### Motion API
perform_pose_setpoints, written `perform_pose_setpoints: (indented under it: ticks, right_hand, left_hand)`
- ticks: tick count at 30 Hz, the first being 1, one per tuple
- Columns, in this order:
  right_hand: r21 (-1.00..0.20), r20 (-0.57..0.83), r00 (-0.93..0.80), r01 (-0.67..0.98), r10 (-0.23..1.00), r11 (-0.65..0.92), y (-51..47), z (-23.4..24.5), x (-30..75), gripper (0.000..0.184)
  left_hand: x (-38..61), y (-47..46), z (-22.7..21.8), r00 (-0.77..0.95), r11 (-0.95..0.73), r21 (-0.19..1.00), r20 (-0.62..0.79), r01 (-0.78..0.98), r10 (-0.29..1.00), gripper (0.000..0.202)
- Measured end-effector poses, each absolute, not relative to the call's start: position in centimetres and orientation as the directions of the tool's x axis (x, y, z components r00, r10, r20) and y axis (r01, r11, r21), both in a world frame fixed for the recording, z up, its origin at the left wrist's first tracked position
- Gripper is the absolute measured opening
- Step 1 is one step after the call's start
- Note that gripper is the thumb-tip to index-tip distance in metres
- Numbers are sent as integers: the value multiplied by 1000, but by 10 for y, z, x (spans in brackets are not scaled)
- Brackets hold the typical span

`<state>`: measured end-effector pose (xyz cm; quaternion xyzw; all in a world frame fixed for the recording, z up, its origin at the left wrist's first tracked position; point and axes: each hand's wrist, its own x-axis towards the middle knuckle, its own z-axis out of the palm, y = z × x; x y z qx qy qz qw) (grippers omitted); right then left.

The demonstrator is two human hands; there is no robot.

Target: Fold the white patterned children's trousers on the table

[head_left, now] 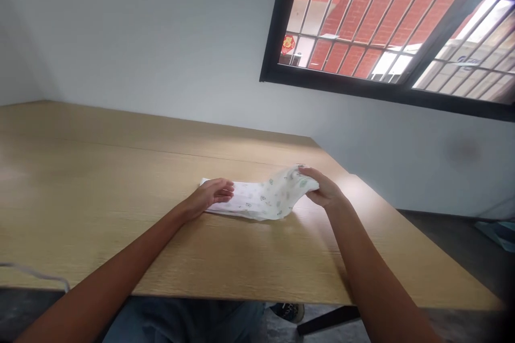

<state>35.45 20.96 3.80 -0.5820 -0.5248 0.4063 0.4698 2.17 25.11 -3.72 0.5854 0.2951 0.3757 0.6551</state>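
The left hand (213, 194) lies flat, pressing the cloth (261, 199) onto the bench (120, 198). The right hand (324, 188) pinches its raised end.

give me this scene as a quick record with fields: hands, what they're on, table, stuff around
left hand: open, lying on the left end of the cloth, which is flat on the table
right hand: pinching the cloth's right end, raised off the table
cloth: white with small pale prints, left part flat, right part lifted
table: light wood
around: barred window in the white wall; white cable at the table's near left edge
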Motion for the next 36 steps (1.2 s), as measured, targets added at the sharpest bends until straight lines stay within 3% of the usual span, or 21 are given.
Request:
perform_pose_setpoints:
  ticks: [6,12,14,17,19,22,24,26,29,36]
  right_hand:
    - [-986,-93,42,-140,995,-87,230,41,285,28]
    - [-934,67,-142,-356,988,13,231,31,219,37]
    - [-962,84,-152,-268,985,41,229,23,220,38]
    - [-984,151,-114,77,982,160,226,4,236,33]
    - [-891,244,-154,354,957,284,222,-10,249,33]
    - [-665,365,-293,583,884,468,213,-24,258,45]
    - [-540,400,-362,649,842,536,206,-26,258,55]
    - [-449,398,-403,698,825,558,201,-23,256,55]
    - [-383,346,-460,727,818,570,198,-18,253,42]
    - [-352,275,-478,757,834,550,197,-13,255,30]
  left_hand:
    - [7,262,-30,626,290,914,-54,-282,778,66]
    - [-1,263,-22,655,342,901,-90,-267,750,85]
    - [-1,264,-22,631,400,844,-99,-356,769,78]
    - [3,267,-27,565,427,770,-105,-474,818,53]
    - [3,270,-30,530,389,783,-90,-486,843,40]
    - [-4,272,-32,511,286,875,-51,-392,858,53]
    - [-13,274,-31,469,164,957,-33,-241,883,77]
    - [-21,276,-29,388,5,1000,4,-21,922,87]
    - [-27,280,-29,359,-172,959,83,224,930,72]
    - [-27,282,-33,310,-229,907,117,353,944,58]
